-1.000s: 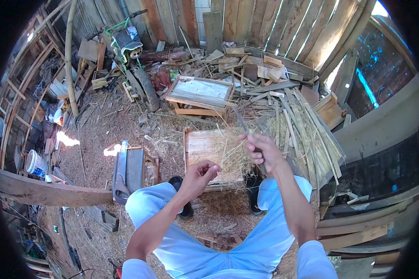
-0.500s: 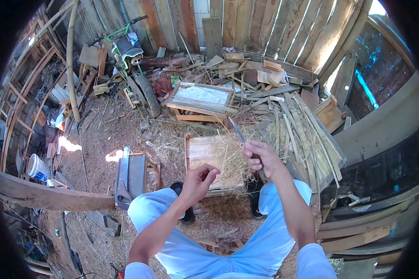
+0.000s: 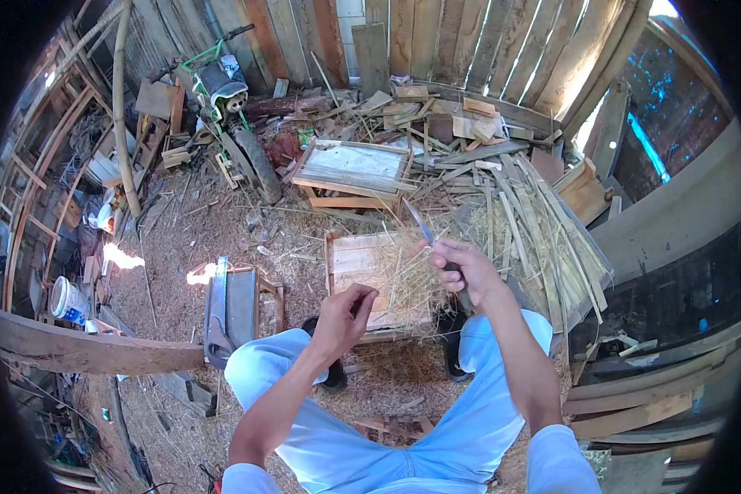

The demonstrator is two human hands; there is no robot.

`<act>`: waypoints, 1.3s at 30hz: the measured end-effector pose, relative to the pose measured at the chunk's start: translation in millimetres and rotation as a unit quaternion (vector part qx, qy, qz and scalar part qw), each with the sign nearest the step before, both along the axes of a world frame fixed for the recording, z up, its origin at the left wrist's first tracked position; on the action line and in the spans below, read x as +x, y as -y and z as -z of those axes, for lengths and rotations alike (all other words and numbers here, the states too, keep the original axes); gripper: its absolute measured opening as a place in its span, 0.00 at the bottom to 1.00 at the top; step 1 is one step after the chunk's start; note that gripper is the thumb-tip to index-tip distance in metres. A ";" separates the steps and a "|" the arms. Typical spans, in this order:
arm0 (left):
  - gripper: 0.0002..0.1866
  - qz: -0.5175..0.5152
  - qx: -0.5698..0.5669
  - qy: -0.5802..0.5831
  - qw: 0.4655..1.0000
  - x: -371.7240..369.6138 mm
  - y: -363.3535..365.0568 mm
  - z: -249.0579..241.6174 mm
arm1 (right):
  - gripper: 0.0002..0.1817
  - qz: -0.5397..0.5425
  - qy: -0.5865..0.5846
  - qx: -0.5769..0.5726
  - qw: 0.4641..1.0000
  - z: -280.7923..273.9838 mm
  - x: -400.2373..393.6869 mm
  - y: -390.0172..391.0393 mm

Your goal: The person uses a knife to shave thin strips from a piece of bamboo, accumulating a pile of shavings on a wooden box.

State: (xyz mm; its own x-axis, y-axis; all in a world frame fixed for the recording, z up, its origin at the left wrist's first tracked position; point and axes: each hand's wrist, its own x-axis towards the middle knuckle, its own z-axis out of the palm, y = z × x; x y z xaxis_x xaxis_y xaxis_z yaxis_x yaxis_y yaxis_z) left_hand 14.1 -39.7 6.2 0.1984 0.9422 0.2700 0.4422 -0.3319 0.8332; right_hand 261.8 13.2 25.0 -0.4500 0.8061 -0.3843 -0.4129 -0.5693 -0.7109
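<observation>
My right hand (image 3: 467,270) is wrapped round the dark handle of a knife (image 3: 421,225), its blade pointing up and away to the left. Below and left, my left hand (image 3: 343,315) is closed with thumb and fingertips pinched together; whatever it may hold is too small to make out. Between and beneath the hands lies a tangle of thin pale shavings (image 3: 412,267), spread over a low wooden box (image 3: 356,255) on the ground between my feet.
A handsaw (image 3: 217,309) rests on a small stool (image 3: 243,305) by my left knee. Split bamboo strips (image 3: 543,239) are piled at right. Farther back are a wooden frame (image 3: 350,160), scrap wood (image 3: 461,123) and a small motorbike (image 3: 230,111). A white bucket (image 3: 67,298) stands far left.
My left hand has moved slightly left and down, with its fingers still pinched. The right hand and knife have shifted only a little to the left.
</observation>
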 end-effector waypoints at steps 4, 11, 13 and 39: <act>0.04 0.000 0.013 -0.039 0.999 3.1 0.8 1.6 | 0.16 0.030 0.041 0.006 0.999 0.0 -7.7 9.1; 0.05 0.004 0.104 -0.106 0.989 2.7 -1.8 10.3 | 0.17 -0.070 0.011 -0.021 0.997 10.1 -40.2 27.7; 0.05 0.007 0.104 -0.120 0.987 -0.7 -1.8 4.6 | 0.18 -0.031 -0.025 -0.032 0.999 10.1 -23.8 15.5; 0.05 0.003 0.159 -0.189 0.969 -4.4 -5.8 4.8 | 0.12 0.070 -0.001 0.003 0.998 4.8 8.2 1.3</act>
State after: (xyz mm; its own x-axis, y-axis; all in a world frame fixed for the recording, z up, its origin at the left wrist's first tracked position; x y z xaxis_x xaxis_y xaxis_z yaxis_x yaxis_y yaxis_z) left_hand 9.7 -33.9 1.4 0.3452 0.8221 0.4528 0.6928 -0.5487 0.4680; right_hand 270.0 11.9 20.2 -0.3341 0.8635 -0.3778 -0.4894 -0.5014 -0.7135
